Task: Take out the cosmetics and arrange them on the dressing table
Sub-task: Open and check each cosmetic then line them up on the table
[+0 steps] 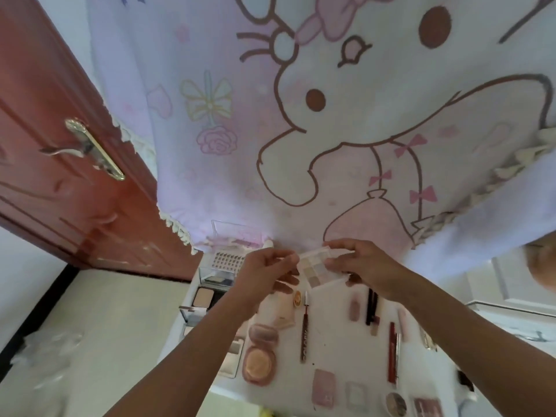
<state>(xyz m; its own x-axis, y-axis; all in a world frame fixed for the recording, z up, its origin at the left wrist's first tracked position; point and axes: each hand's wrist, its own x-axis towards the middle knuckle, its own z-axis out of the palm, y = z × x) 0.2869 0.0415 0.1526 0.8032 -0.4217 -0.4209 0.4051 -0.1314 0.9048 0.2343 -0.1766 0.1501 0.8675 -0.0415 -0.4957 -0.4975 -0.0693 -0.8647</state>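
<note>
Translucent palette [319, 272], seemingly at cloth hem [301, 236]

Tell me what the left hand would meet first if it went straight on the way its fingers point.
The eyeshadow palette: the left hand points rightward and pinches its edge. Past it comes the right hand, holding the other edge, though depth is unclear.

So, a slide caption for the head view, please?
Left hand and right hand hold an eyeshadow palette above cosmetics laid out on the dressing table.
</note>
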